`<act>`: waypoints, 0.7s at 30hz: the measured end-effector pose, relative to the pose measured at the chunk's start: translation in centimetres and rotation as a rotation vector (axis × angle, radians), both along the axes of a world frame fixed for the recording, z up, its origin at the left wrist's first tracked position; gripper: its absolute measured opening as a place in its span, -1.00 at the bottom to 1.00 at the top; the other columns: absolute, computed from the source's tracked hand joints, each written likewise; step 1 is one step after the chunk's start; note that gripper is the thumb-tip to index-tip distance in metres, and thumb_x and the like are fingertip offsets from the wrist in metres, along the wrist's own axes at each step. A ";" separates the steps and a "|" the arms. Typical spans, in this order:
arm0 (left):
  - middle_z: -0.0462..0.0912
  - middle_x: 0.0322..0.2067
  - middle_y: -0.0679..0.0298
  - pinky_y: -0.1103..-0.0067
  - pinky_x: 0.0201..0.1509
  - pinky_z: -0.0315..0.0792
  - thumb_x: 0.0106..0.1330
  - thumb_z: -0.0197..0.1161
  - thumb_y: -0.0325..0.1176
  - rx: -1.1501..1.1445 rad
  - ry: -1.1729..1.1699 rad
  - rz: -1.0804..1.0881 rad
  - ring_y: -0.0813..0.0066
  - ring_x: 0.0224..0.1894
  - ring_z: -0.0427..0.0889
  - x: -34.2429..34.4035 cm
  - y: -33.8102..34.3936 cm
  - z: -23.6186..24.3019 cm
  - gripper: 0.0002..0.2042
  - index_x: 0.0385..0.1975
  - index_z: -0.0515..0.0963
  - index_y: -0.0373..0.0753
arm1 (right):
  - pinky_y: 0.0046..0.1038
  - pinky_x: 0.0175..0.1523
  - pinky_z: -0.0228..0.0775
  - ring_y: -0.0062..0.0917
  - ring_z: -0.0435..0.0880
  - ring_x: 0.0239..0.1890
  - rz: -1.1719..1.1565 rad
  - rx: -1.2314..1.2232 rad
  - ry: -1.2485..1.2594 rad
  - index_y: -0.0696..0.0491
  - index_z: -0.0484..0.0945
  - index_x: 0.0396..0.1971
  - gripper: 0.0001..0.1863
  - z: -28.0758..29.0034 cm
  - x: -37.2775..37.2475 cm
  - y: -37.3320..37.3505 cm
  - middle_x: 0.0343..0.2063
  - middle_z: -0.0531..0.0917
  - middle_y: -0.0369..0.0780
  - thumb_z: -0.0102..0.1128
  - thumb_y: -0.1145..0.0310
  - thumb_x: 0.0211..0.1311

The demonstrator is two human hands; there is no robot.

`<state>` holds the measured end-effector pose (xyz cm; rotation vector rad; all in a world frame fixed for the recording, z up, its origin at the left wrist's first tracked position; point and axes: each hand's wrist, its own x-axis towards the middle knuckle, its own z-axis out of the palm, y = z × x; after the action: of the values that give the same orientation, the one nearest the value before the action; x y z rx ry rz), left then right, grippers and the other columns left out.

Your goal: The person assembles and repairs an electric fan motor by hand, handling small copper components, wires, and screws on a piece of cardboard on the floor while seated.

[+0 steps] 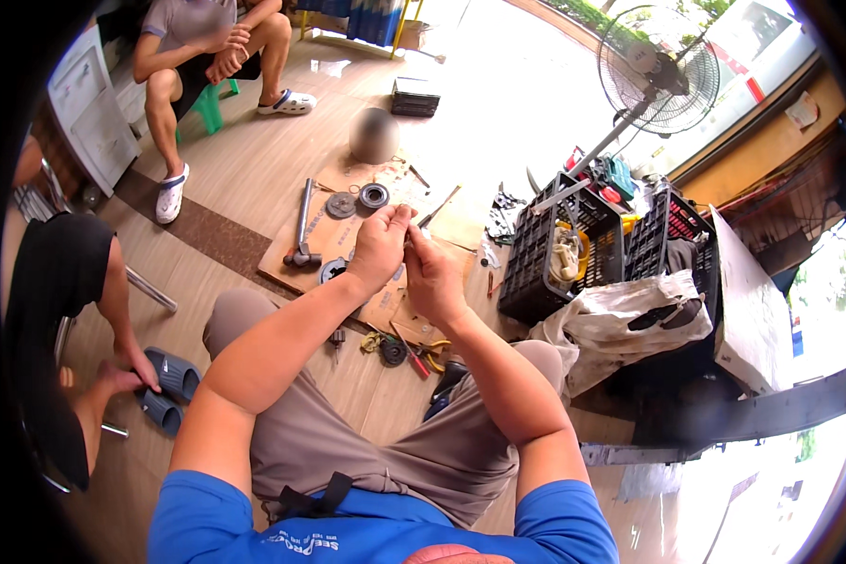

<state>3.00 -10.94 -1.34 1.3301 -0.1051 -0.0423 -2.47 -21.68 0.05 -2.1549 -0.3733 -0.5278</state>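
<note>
My left hand (pixel 378 249) and my right hand (pixel 435 282) meet over a cardboard sheet (pixel 287 240) on the floor. Both are closed, fingertips pinched close together; whatever is between them is too small or hidden to name. Just beyond my left hand lie a dark metal ring (pixel 374 195) and a flat grey metal disc (pixel 341 205). Another round metal part (pixel 333 271) is partly covered by my left forearm. A hammer (pixel 305 221) rests along the cardboard's left side. A thin pointed tool (pixel 441 207) lies beyond my right hand.
Nearer my knees are yellow-handled pliers (pixel 434 355), a red-handled tool (pixel 416 363) and a black coil (pixel 392 352). Black crates (pixel 545 273) with tools and a standing fan (pixel 658 70) are on the right. Two people sit at the left, near grey slippers (pixel 172 374).
</note>
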 end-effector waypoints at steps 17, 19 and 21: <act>0.32 -0.63 0.41 0.33 -0.30 0.50 0.57 -0.21 -0.14 -0.671 0.344 -0.134 0.48 -0.56 0.39 2.2 3.5 3.6 -0.73 -0.33 0.35 -0.09 | -0.46 -0.27 0.46 -0.39 0.67 -0.45 0.069 0.029 0.082 0.14 0.57 -0.02 -0.72 -0.1 -0.5 1.1 -0.48 0.64 -0.03 0.11 0.51 0.28; 0.30 -0.63 0.41 0.38 -0.36 0.46 0.57 -0.21 -0.14 -0.686 0.356 -0.121 0.50 -0.57 0.36 2.3 3.5 3.7 -0.73 -0.33 0.35 -0.10 | -0.45 -0.27 0.46 -0.34 0.67 -0.43 0.063 0.028 0.060 0.14 0.58 -0.04 -0.73 0.4 -0.6 1.1 -0.46 0.65 -0.02 0.12 0.51 0.27; 0.29 -0.63 0.42 0.44 -0.42 0.41 0.57 -0.21 -0.14 -0.701 0.367 -0.105 0.52 -0.58 0.32 2.3 3.6 3.7 -0.73 -0.33 0.35 -0.10 | -0.44 -0.26 0.47 -0.29 0.68 -0.42 0.059 0.026 0.040 0.14 0.59 -0.06 -0.75 0.2 -0.6 1.1 -0.45 0.65 0.00 0.13 0.51 0.27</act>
<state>5.27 -7.35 2.33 0.6000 0.1168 -0.3095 -3.08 -20.63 0.30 -2.1191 -0.4043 -0.4537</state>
